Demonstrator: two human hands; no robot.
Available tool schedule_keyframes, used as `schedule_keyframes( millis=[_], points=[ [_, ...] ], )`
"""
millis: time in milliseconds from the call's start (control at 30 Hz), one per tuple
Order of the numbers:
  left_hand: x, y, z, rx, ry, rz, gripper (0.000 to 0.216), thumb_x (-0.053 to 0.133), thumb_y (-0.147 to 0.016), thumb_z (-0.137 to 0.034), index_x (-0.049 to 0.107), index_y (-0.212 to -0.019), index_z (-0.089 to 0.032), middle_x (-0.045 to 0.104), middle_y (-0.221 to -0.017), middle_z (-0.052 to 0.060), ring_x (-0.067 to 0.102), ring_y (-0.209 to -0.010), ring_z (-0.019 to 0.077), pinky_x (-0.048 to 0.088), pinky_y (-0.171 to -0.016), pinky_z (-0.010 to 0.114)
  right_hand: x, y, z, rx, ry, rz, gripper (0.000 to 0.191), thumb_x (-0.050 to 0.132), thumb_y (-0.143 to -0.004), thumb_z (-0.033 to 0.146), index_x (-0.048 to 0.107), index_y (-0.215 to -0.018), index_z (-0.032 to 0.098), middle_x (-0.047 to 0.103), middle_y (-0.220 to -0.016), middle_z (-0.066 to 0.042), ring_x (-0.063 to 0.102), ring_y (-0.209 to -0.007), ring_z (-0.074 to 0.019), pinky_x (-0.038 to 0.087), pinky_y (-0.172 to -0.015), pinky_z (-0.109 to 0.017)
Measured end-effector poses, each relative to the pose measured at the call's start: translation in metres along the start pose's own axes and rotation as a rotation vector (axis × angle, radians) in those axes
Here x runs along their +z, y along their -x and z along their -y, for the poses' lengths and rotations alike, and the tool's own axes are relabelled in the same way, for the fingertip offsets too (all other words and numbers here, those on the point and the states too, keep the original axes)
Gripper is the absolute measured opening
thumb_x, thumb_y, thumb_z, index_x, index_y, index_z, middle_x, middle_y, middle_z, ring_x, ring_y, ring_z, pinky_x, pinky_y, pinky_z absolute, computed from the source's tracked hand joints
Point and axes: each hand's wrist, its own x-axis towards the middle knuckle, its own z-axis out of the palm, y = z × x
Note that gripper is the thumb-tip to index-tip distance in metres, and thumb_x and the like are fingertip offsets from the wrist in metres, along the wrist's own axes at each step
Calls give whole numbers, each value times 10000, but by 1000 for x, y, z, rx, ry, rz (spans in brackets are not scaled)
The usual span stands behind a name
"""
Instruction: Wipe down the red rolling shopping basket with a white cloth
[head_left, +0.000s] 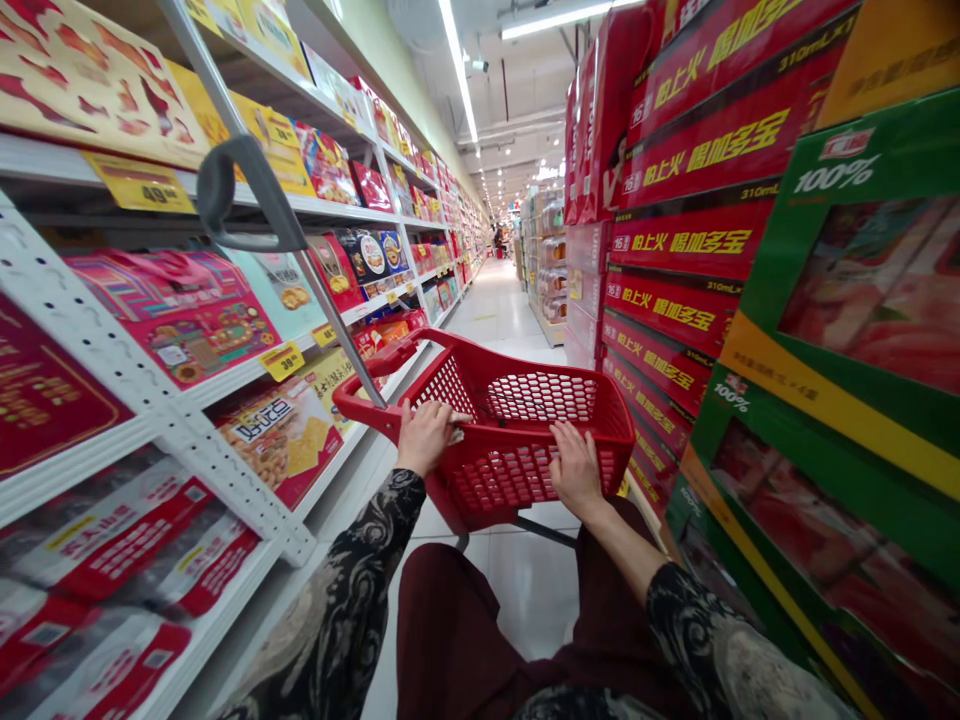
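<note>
A red plastic rolling shopping basket [517, 440] with perforated sides stands in front of my knees. My left hand [426, 437] is closed over its near rim at the left corner, and a small pale crumpled piece [458, 425], perhaps tissue, shows at the fingers. Over the same rim, farther right, my right hand [577, 468] lies with its fingers curled across the edge. A long metal pull rod with a grey handle [251, 195] rises from the basket's left end. Little of the basket's inside shows; I make out no goods in it.
White shelves [217, 390] with boxed snacks and yellow price tags line the left side. Stacked red drink cartons [675, 240] and green gift boxes [832, 380] stand close on the right. A white tiled aisle [495, 300] runs ahead, with a distant person [499, 238].
</note>
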Motion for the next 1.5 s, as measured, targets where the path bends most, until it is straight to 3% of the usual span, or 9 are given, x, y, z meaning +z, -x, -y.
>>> schedule_keyframes(
  millis=[100, 233, 400, 667, 933, 1033, 1300, 1367, 1500],
  points=[
    [4, 0, -4, -14, 10, 9, 197, 428, -850, -220, 560, -993, -190, 612, -1040, 97, 520, -1047, 248, 243, -1026, 514, 2, 0, 5, -9, -16, -3, 520, 377, -747, 76, 463, -1259, 113, 519, -1279, -130, 395, -1241, -230, 220, -1063, -485],
    [23, -1, -49, 51, 91, 42, 203, 466, -832, -212, 547, -1012, -167, 597, -1076, 105, 510, -1069, 232, 348, -977, 430, 1, 0, 12, -43, -37, 17, 536, 385, -738, 71, 464, -1267, 113, 516, -1283, -129, 389, -1244, -235, 212, -1066, -495],
    [38, -4, -92, 80, 198, 105, 457, 443, -839, -234, 394, -1276, -109, 487, -1311, 145, 389, -1254, 230, 281, -1050, 422, 4, -3, 29, -115, -118, 69, 555, 401, -720, 75, 463, -1271, 105, 506, -1294, -130, 375, -1257, -238, 250, -1060, -476],
    [26, 3, -66, 127, 125, 260, 591, 350, -824, -189, 228, -1382, -39, 296, -1442, 185, 250, -1344, 228, 189, -1087, 474, 23, -38, 70, -166, -260, 124, 567, 415, -763, 130, 398, -1329, 108, 455, -1339, -138, 356, -1267, -232, 288, -1051, -450],
    [17, 14, -40, 60, 0, 286, 669, 504, -757, -375, 344, -1347, -104, 322, -1443, 133, 214, -1353, 272, 132, -1100, 506, 34, -47, 82, -197, -55, 235, 399, 493, -812, 191, 525, -1210, 172, 518, -1255, -138, 413, -1183, -252, 348, -962, -446],
    [15, 15, -41, 15, -10, 279, 629, 477, -790, -392, 355, -1344, -121, 336, -1438, 120, 226, -1349, 262, 138, -1099, 504, 27, -39, 66, -213, -32, 175, 367, 431, -831, 140, 548, -1177, 180, 540, -1232, -122, 424, -1165, -234, 341, -959, -418],
    [22, 18, -49, -33, 8, 235, 646, 466, -802, -419, 349, -1353, -103, 345, -1432, 128, 222, -1348, 275, 121, -1106, 493, -14, -8, -33, -57, 105, 8, 404, 411, -802, 140, 532, -1187, 155, 544, -1220, -131, 462, -1124, -258, 342, -943, -455],
    [23, 19, -51, -46, 6, 230, 654, 467, -798, -419, 349, -1352, -93, 339, -1434, 133, 216, -1350, 279, 129, -1104, 494, -13, -6, -34, -64, 86, -23, 416, 402, -799, 138, 522, -1198, 150, 543, -1212, -132, 458, -1129, -254, 352, -948, -452],
    [22, 19, -56, -56, -11, 236, 672, 471, -789, -425, 346, -1352, -81, 328, -1439, 137, 211, -1351, 282, 144, -1102, 492, 4, -12, -6, -157, 0, -6, 451, 394, -788, 113, 500, -1225, 138, 533, -1219, -133, 419, -1179, -240, 334, -993, -438]
  ],
)
